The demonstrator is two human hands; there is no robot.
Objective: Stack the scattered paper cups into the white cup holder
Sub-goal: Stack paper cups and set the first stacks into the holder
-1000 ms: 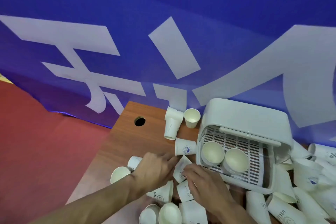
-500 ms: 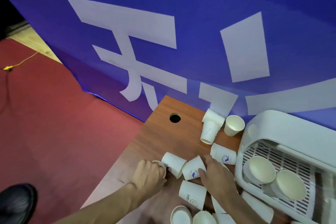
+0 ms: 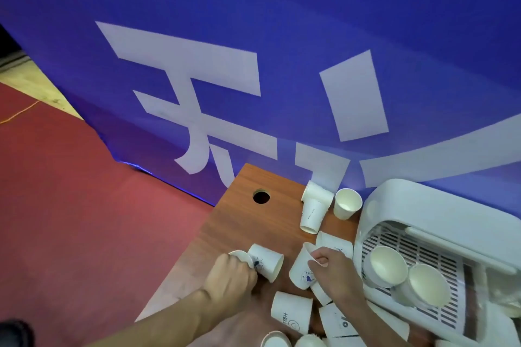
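Head view, down onto wooden table (image 3: 245,222). Grips sideways cup (image 3: 267,262) with left hand (image 3: 229,276), fingers curled round its narrow end, open mouth turned toward the other hand. Shows second rim (image 3: 239,254) just above the knuckles; nested or only touching, cannot tell. Pinches edge of logo cup (image 3: 301,272) with right hand (image 3: 331,270), thumb and finger on the paper, cup tipped up off the table. Keeps hands apart, each clamped on its own cup, probably held by the ends so one slides into the other before loading.

Places white cup holder (image 3: 439,214) at right on the table, just beside the right hand, with two stacks (image 3: 387,265) lying on its slotted rack, mouths toward camera. Leaves loose cups (image 3: 313,211) at the back against blue banner (image 3: 197,79), more near the bottom edge, so most of the job looks undone.

Versus half a second ago: no longer lays right hand flat over the cups, now closes it on one and raises it. Same left grip, same spot by the table's left edge. Versus a second ago: no longer bunches both hands together over the pile. Same two stacks in the holder.
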